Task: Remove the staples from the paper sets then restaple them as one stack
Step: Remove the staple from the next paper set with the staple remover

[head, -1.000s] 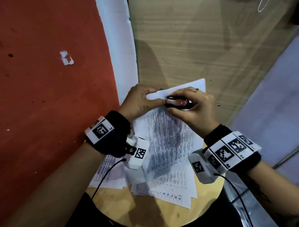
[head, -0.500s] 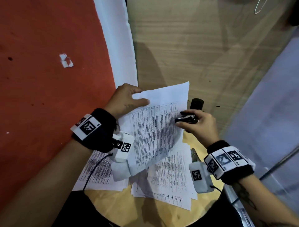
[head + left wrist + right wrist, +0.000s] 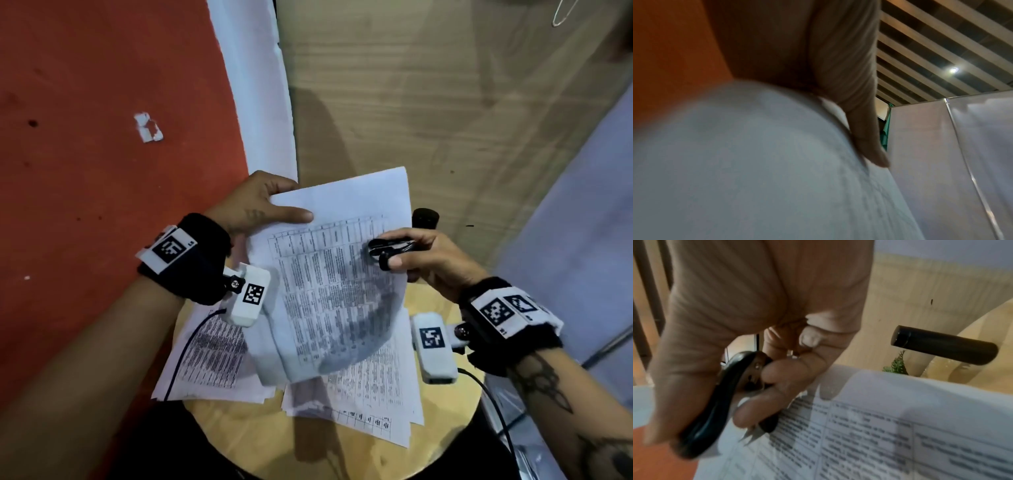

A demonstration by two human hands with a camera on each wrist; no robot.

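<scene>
1. Nearest the person, loose printed sheets [image 3: 370, 394] lie fanned on the round wooden table [image 3: 308, 448], one pile at the near right and another pile [image 3: 209, 356] to the left, partly under the left wrist. They look thin and light, and they would likely slide on each other, so squaring them needs flat fingers pressing down, not a pinch.
2. Above them, the lifted paper set [image 3: 339, 274] hangs in the air, curling under its own weight. It is soft and floppy, easy to crease or tear at a staple hole, so it is best taken at a top corner with the rest supported.
3. The left hand [image 3: 253, 205] pinches that set at its upper left edge, thumb on top and fingers beneath; the left wrist view shows a finger lying against the white sheet.
4. The right hand [image 3: 428, 257] is curled round the black staple remover [image 3: 390, 248], its metal claws pointing at the page. The tool is small, rigid and sharp-tipped.
5. Farthest off, a black cylinder [image 3: 424, 219] lies beyond the right hand; I cannot tell what it is.
</scene>
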